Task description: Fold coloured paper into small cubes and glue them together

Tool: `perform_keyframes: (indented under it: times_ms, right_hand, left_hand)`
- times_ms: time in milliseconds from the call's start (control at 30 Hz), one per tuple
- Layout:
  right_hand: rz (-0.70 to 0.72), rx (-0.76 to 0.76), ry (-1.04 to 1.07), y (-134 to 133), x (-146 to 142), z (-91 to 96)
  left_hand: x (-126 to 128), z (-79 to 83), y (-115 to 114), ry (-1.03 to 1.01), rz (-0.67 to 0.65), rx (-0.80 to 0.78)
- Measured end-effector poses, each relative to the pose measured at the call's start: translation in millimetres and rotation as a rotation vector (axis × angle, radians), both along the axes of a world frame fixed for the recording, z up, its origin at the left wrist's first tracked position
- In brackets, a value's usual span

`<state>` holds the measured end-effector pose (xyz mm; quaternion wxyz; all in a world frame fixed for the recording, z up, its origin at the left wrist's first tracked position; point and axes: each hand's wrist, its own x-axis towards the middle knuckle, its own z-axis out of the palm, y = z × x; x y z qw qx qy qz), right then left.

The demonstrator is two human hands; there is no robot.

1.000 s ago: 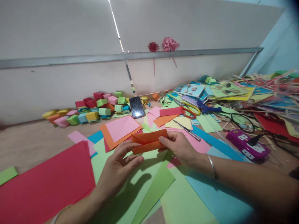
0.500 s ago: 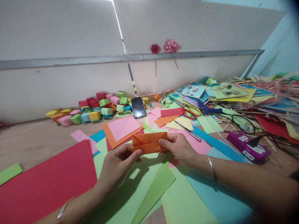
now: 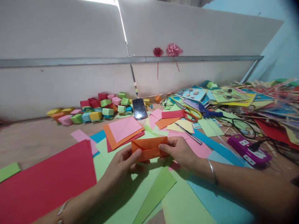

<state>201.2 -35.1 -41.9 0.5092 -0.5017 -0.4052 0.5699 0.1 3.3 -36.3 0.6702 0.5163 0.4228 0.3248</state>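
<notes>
A folded piece of orange paper (image 3: 149,147) is held between my two hands, above light green sheets (image 3: 144,180). My left hand (image 3: 126,160) pinches its left end, thumb in front and fingers behind. On its right end, my right hand (image 3: 178,149) has its thumb on the front face and the other fingers mostly hidden behind. Crease lines and a folded lower flap show on the paper. Just beyond lies a stack of pink, orange and red squares (image 3: 125,129). A craft knife (image 3: 189,133) rests behind my right hand.
Folded paper blocks (image 3: 95,109) are piled at the back left, beside a phone (image 3: 139,109). Scissors (image 3: 190,113), a blue glue gun (image 3: 207,111) and a purple power strip (image 3: 249,150) lie to the right. Large red sheets (image 3: 53,177) cover the left front.
The lower flap of the orange paper now lies closer against the upper part. Both hands still hold its ends, and the camera view has tilted slightly upward.
</notes>
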Motion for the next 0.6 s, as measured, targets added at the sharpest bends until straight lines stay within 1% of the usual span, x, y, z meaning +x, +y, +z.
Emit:
perform_keyframes:
  times_ms: [33,100,233,400,600]
  right_hand:
    - [0.006,0.004,-0.017,0.0,0.6,-0.4]
    - [0.030,0.019,-0.037,-0.1,1.4,0.0]
    - [0.078,0.044,-0.044,-1.2,0.9,4.6]
    - [0.053,-0.025,-0.035,-2.5,-0.7,7.1]
    - [0.031,0.019,-0.065,-1.1,0.3,7.5]
  left_hand:
    - [-0.2,-1.0,-0.3,0.013,-0.015,-0.041]
    - [-0.5,-3.5,-0.5,0.031,0.009,-0.085]
    - [-0.8,-6.9,0.9,0.020,0.034,-0.082]
    - [-1.9,-8.5,0.1,-0.008,0.005,-0.088]
    - [-2.4,-11.6,-1.1,-0.048,-0.027,-0.086]
